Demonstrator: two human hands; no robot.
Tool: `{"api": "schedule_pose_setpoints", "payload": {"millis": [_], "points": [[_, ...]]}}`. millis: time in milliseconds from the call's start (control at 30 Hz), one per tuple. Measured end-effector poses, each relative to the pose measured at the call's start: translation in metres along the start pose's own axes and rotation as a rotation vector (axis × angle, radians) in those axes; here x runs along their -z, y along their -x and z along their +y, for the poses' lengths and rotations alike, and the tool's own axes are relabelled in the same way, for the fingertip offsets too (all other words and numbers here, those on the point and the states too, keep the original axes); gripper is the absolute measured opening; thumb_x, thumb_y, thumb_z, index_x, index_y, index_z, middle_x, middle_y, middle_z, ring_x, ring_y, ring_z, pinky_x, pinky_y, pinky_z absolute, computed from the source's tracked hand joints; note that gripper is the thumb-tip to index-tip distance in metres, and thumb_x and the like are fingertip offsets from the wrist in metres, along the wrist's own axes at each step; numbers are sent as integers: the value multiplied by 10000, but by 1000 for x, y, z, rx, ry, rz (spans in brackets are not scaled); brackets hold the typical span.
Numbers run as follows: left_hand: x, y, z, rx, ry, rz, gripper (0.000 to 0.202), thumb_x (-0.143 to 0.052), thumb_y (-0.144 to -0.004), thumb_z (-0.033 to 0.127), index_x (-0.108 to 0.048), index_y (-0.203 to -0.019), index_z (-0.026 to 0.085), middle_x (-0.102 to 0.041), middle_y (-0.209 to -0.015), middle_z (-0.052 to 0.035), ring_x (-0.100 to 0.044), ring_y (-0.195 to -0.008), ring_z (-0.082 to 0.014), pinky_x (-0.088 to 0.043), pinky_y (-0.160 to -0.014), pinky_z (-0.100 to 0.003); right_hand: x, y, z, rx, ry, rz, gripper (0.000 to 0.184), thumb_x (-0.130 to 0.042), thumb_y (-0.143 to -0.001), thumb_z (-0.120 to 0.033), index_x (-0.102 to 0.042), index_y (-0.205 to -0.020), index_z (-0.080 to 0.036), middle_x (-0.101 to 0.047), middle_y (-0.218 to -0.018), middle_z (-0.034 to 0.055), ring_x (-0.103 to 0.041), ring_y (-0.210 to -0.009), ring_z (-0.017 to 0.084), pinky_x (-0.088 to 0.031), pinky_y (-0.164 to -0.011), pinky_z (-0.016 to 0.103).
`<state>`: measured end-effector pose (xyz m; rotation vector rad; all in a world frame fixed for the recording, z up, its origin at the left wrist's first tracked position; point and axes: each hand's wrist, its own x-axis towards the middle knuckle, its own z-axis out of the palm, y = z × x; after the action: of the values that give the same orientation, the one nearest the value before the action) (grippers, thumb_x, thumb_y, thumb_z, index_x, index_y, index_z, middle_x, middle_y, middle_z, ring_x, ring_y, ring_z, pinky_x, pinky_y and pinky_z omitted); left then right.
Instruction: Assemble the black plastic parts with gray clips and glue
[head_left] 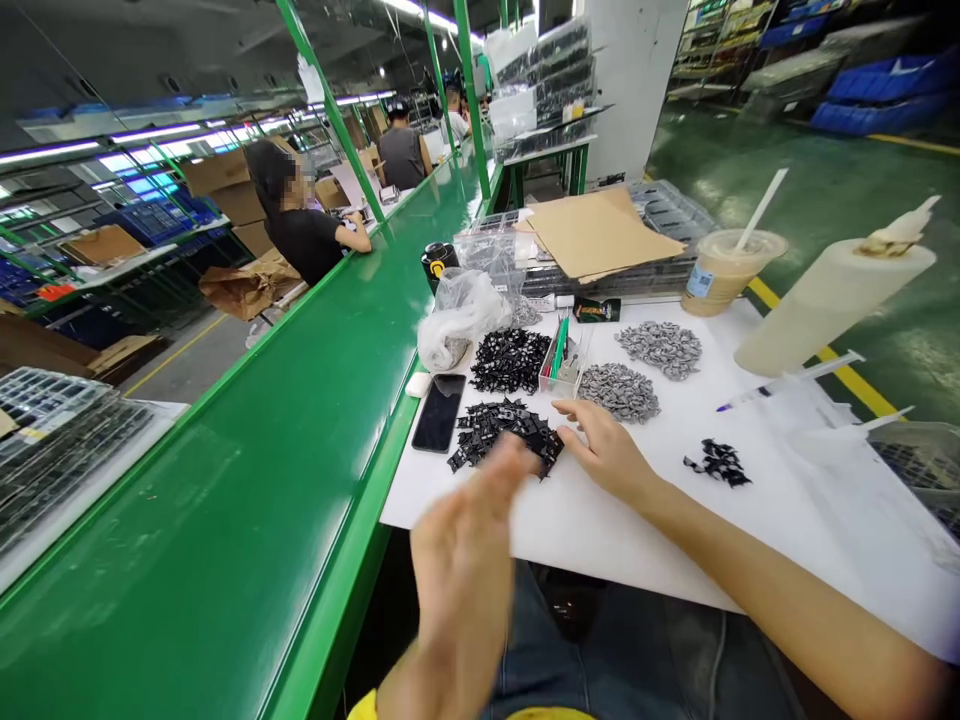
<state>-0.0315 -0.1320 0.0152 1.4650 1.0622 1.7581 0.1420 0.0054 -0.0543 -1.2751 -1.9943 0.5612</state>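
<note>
My left hand is raised in front of the table's near edge, smeared by motion, so I cannot make out its fingers or anything in them. Behind its fingertips lies a pile of flat black plastic parts. At the right side of that pile is my right hand, thumb and forefinger apart, with nothing visible between them. A second heap of small black parts lies farther back. Two piles of small grey parts, a nearer one and a farther one, sit beyond my right hand.
A phone lies by the green conveyor. A clear box holds tools. To the right stand a drink cup, a squeeze bottle, a syringe and a few black pieces. Co-workers sit across the conveyor.
</note>
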Motion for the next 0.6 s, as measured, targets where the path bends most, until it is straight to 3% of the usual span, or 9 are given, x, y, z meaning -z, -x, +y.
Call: {"api": "schedule_pose_setpoints", "payload": {"millis": [67, 133, 267, 433, 600], "points": [[11, -23, -27, 13, -44, 51, 742, -400, -776, 759, -410, -1356, 297, -468, -1394, -84, -325, -1379, -323, -317, -1112, -514, 2, 0, -2, -34, 6, 18, 337, -375, -888, -346, -573, -1119, -202, -646, -1066, 89, -625, -827, 203, -498, -821, 393], [23, -42, -56, 136, -173, 74, 777, -438, -781, 726, -399, -1371, 222, -404, -1446, -119, -270, -1409, -307, -221, -1162, -490, 3, 0, -4, -72, 12, 29, 327, -369, -880, -319, -577, -1106, -205, -651, -1049, 83, -621, -744, 186, -502, -773, 381], [35, -53, -97, 369, -327, 109, 849, -331, -798, 760, -325, -1410, 170, -303, -1508, -147, -237, -1424, -280, -152, -1183, -454, 3, -1, -4, -119, 16, 5, 326, -387, -841, -267, -582, -1095, -206, -656, -1047, 79, -617, -718, 180, -497, -730, 362], [21, -45, -107, 468, -253, 149, 847, -295, -817, 745, -269, -1427, 159, -275, -1519, -163, -227, -1429, -262, -179, -1175, -435, 0, -3, -2, -141, -4, -57, 342, -371, -835, -231, -571, -1111, -208, -664, -1034, 66, -627, -776, 178, -492, -735, 338], [17, -45, -112, 415, -271, 186, 791, -350, -821, 708, -312, -1394, 163, -294, -1501, -169, -255, -1413, -279, -203, -1163, -449, -3, -4, 0, -133, -18, -71, 335, -376, -839, -225, -569, -1112, -202, -642, -1052, 71, -616, -810, 171, -484, -794, 343]]}}
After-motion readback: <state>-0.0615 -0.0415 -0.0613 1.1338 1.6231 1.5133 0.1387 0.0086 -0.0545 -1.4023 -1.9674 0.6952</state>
